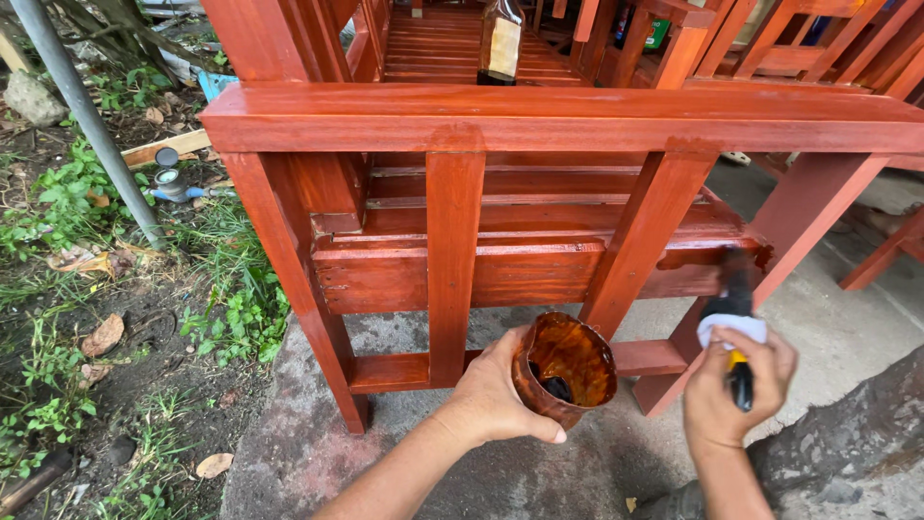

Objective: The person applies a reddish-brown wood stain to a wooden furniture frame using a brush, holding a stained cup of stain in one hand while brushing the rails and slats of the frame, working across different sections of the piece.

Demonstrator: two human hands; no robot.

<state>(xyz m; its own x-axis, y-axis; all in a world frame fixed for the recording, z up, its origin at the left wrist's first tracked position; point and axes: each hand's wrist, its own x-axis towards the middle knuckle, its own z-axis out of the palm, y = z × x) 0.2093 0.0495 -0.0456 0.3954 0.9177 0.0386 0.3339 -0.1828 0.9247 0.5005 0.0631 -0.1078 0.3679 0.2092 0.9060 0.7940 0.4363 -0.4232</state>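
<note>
Left hand (496, 390) fingers wrap the varnish cup (566, 366); right hand (736, 390) grips the brush (735, 318).

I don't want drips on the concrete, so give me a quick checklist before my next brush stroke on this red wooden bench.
1. Stained brown cup gripped by left hand: ok.
2. Cup level: not ok, it tilts toward the camera.
3. Liquid left in cup: ok, a dark pool at the bottom.
4. Black-bristled brush with white wrap held firmly in right hand: ok.
5. Bristles on the red wooden bench rail: ok.
6. Brush load: cannot tell, blurred.
</note>
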